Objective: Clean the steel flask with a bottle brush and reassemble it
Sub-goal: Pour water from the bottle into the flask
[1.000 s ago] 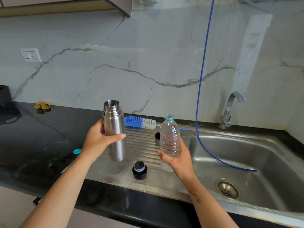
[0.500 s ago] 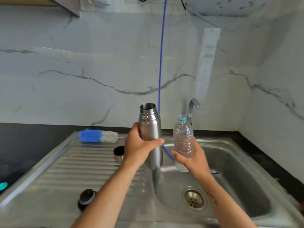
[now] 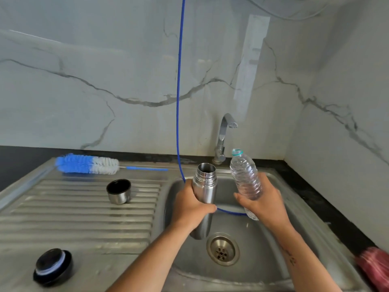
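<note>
left hand [image 3: 190,207] wrapped round open steel flask [image 3: 204,199] over sink [image 3: 273,245], right hand [image 3: 265,204] gripping uncapped plastic bottle [image 3: 245,175] tilted toward it, bottle brush [image 3: 87,164] on drainboard

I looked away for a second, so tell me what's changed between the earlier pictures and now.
Both hands carried their loads from above the drainboard to over the sink basin. The left hand still grips the open steel flask; the right hand still holds the uncapped plastic bottle, now tilted toward the flask's mouth. The bottle brush, steel cup and black stopper lie where they were.
</note>
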Motion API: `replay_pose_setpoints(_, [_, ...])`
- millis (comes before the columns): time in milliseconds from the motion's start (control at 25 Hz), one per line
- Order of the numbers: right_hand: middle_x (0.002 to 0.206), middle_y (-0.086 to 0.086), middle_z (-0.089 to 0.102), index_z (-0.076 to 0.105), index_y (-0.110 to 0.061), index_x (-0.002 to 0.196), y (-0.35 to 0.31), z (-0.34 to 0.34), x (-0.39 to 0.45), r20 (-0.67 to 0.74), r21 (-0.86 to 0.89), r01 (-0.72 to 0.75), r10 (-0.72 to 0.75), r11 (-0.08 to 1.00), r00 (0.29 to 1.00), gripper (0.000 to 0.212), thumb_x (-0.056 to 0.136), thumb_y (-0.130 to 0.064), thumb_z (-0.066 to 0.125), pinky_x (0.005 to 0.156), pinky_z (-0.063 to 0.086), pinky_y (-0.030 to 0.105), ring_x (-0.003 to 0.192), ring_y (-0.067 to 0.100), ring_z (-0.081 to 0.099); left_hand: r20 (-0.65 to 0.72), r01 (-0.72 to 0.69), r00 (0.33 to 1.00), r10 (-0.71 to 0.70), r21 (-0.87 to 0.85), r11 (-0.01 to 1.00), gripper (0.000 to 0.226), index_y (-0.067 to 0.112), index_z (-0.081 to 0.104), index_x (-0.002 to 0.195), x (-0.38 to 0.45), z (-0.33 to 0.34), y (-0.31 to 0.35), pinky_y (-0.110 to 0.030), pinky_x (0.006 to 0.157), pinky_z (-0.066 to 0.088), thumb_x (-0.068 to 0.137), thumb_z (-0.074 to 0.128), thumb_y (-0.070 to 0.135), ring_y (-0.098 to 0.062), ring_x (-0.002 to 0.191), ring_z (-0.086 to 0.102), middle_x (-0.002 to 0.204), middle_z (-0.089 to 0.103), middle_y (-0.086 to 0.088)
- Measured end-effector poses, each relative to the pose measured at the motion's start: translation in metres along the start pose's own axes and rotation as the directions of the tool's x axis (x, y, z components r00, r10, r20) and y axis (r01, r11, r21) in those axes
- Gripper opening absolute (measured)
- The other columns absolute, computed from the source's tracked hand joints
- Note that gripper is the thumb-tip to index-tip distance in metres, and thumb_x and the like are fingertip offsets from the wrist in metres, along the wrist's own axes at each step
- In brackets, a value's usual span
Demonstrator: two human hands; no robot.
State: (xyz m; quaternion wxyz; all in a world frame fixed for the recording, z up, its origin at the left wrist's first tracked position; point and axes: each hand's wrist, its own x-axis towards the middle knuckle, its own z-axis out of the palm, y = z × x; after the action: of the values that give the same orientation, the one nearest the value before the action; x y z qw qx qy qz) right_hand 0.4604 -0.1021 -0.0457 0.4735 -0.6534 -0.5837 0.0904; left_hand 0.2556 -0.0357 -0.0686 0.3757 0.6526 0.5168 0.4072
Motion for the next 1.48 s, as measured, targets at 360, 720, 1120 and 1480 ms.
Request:
replay_pose_setpoints(360, [0.093,-0.022,0.065,0.055,-0.043,0.118,-0.010,0.003,0.000,0.120,-0.337,0.084,-0.046,0.938,0.992,0.057,0.070,-0.039,0.087,0.065,0.047,0.024,0.086,0.004,0.064,-0.052,0.080,0.995,-0.079,0.005,0.997,0.063,0.027,0.054,0.102,0.001,-0.001,-0.012,-0.017,0.055,0.038,0.054,0.094,0.016,-0.009,0.073,0.060,0.092,0.065,0.009])
replay_pose_setpoints(720, [0.118,-0.022,0.064,0.049,-0.049,0.139,-0.016,0.001,0.002,0.125,-0.553,0.111,-0.050,0.826,0.991,0.068,0.077,-0.045,0.078,0.062,0.034,0.017,0.089,0.003,0.052,-0.038,0.111,0.993,-0.108,0.076,0.991,0.064,0.028,0.051,0.102,0.000,0.003,-0.018,-0.023,0.060,0.040,0.056,0.095,0.023,-0.016,0.081,0.061,0.096,0.065,0.007])
replay_pose_setpoints(1120, [0.119,-0.014,0.066,0.053,-0.044,0.140,-0.017,-0.003,0.001,0.106,-0.617,0.141,-0.095,0.775,0.990,0.067,0.079,-0.039,0.079,0.069,0.042,0.027,0.101,0.014,0.063,-0.028,0.141,0.990,-0.140,0.074,0.987,0.060,0.024,0.055,0.104,0.004,0.005,-0.024,-0.025,0.065,0.042,0.058,0.093,0.018,-0.017,0.084,0.062,0.100,0.068,0.005])
replay_pose_setpoints(1480, [0.125,-0.008,0.067,0.053,-0.042,0.141,-0.012,-0.003,0.004,0.087,-0.647,0.144,-0.115,0.749,0.990,0.073,0.075,-0.038,0.082,0.085,0.055,0.042,0.111,0.023,0.063,-0.021,0.159,0.987,-0.157,0.073,0.985,0.062,0.022,0.055,0.104,0.007,0.009,-0.030,-0.029,0.071,0.050,0.056,0.094,0.017,-0.020,0.088,0.066,0.100,0.068,0.003])
